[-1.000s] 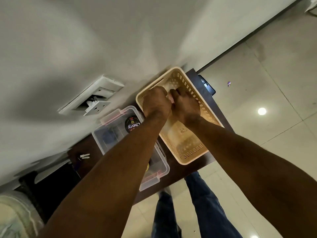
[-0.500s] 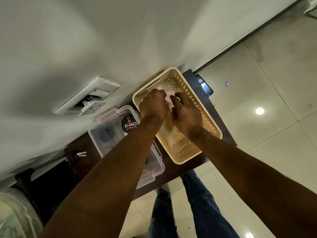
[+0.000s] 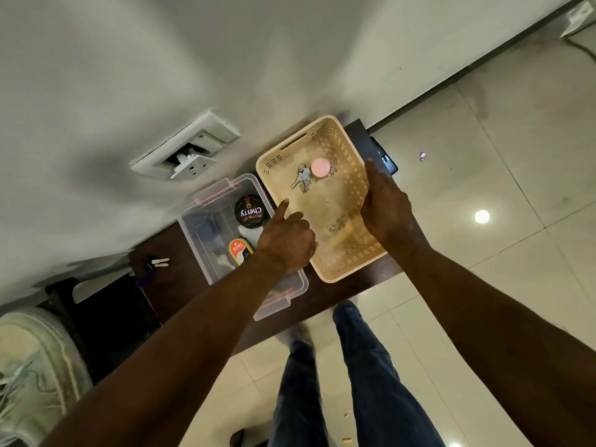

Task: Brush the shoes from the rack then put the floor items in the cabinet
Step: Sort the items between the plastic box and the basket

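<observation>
"Where were the keys (image 3: 302, 179)?"

"In the tan basket (image 3: 325, 269), just past the fingertips of both hands. A pink round lid (image 3: 320, 167) sat right beside them."

"What did the hands do?"

"The right hand (image 3: 385, 206) lay along the basket's right wall, fingers straight. The left hand (image 3: 287, 241) was at its left wall, fingers loosely curled, one pointing out. Neither held anything."

"And beside the left fingers?"

"A clear box (image 3: 206, 221) with two shoe polish tins (image 3: 252, 211) on the dark cabinet top (image 3: 175, 279)."

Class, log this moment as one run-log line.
left hand: empty, above basket rim | right hand: on beige basket side | inside: keys, pink disc | beside: clear box
</observation>
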